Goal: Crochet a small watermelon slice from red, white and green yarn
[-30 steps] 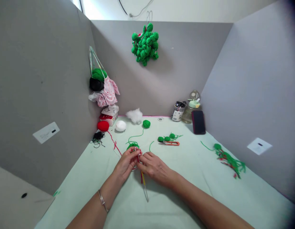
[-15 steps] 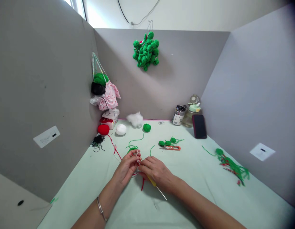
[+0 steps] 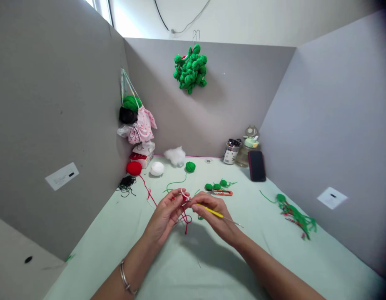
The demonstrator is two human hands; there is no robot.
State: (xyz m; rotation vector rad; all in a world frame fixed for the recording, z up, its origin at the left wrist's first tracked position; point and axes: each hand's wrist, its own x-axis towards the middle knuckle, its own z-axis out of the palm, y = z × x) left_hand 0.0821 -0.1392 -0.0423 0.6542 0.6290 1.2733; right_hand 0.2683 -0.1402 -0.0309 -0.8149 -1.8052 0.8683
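Between the fingers of my left hand (image 3: pixel 166 214) is a small red and white crochet piece (image 3: pixel 185 196), with a white yarn loop at its top. My right hand (image 3: pixel 219 214) is closed around a yellow-handled crochet hook (image 3: pixel 214 211); one end lies at the crochet piece, and the other metal end points right, toward my wrist. Red yarn (image 3: pixel 186 219) dangles in a loop below my left fingers. Behind the hands, a red yarn strand (image 3: pixel 151 197) runs back to a red yarn ball (image 3: pixel 134 168).
A white yarn ball (image 3: pixel 157 168), white stuffing (image 3: pixel 175 156) and a green yarn ball (image 3: pixel 190 166) lie at the back. Small green balls (image 3: pixel 217 186) sit by orange thread snips (image 3: pixel 223 193). A phone (image 3: pixel 257 166) leans at right, near green crochet pieces (image 3: pixel 294 212).
Both hands have lifted, and the crochet piece now shows at my left fingertips. The hook has turned, its yellow handle now visible across my right fingers. The view has shifted slightly.
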